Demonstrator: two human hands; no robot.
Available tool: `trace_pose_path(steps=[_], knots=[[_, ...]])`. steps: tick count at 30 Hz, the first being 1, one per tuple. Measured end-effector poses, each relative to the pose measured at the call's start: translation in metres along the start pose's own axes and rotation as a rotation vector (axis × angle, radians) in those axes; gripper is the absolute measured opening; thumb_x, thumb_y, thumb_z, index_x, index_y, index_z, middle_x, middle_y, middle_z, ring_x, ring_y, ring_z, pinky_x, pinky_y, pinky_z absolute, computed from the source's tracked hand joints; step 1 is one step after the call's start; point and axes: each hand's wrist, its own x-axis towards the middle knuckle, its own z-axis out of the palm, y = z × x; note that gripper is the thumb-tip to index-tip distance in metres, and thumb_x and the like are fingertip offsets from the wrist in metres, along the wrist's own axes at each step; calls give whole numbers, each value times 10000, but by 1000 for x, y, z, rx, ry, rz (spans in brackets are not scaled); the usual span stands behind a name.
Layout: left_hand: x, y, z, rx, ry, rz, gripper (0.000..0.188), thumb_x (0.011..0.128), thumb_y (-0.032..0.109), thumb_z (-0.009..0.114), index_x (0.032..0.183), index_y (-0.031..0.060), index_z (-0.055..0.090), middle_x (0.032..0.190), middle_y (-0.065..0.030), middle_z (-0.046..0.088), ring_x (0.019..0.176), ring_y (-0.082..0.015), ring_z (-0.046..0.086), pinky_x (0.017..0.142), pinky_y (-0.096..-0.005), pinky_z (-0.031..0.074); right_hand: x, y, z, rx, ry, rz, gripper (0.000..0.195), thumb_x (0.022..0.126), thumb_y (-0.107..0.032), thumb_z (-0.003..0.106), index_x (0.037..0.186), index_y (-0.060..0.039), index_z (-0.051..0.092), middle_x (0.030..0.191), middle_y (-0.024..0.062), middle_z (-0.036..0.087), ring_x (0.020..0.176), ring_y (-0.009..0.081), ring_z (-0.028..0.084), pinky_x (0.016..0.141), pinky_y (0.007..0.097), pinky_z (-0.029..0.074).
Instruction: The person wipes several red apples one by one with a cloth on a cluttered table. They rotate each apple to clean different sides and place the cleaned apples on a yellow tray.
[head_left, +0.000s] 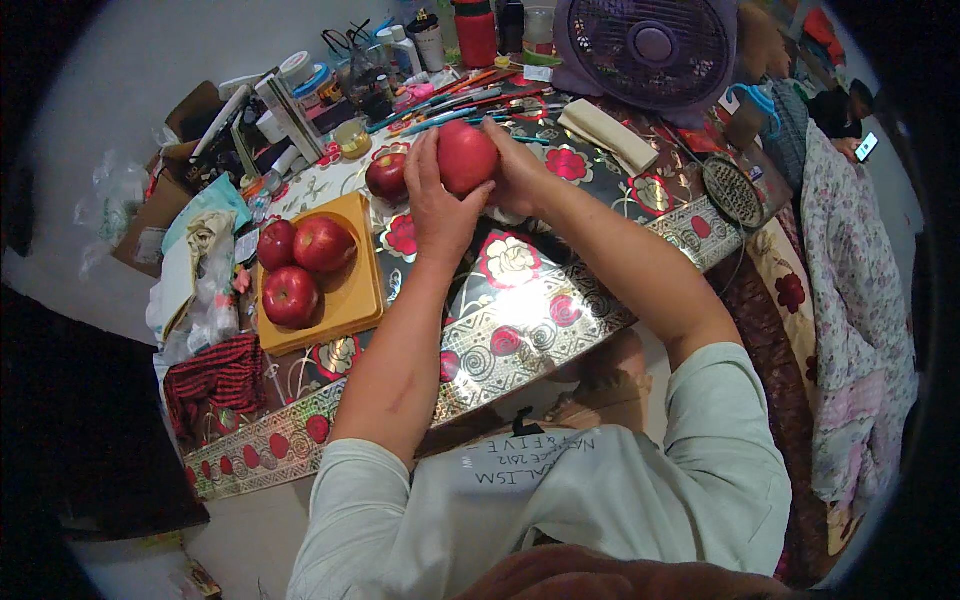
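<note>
A red apple (466, 156) is held above the table between my two hands. My left hand (442, 214) has its fingers and thumb against the near left side of the apple. On the apple's right side lies my right hand (517, 169), its fingers partly hidden behind the fruit. Just left of my left hand a darker red apple (386, 178) rests on the floral tablecloth. Further left, a yellow plastic tray (358, 296) carries three red apples (290, 297) grouped toward its left side.
Paintbrushes (450, 105) lie spread beyond my hands. A purple fan (651, 45) stands at the back right, near a folded beige cloth (607, 136). Jars, bottles and a cardboard box (154, 217) line the back left. At far right a person holds a lit phone (866, 148).
</note>
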Motion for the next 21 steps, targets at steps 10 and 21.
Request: trace_pose_path(steps=[10, 21], knots=[[-1, -29, 8, -679, -14, -526, 758, 687, 223, 731, 1299, 70, 311, 1193, -120, 435, 1039, -217, 496, 892, -320, 421, 3, -30, -45, -687, 169, -373, 399, 870, -411, 520, 1006, -40, 576, 869, 59, 609, 663, 82, 552, 591, 241, 473], [-7, -19, 7, -1170, -91, -603, 649, 779, 269, 648, 1292, 111, 282, 1218, -105, 430, 1095, -260, 478, 926, -402, 408, -16, -27, -56, -1731, -359, -663, 511, 660, -278, 712, 1092, -53, 557, 1062, 146, 543, 1039, 298, 488, 925, 383, 363]])
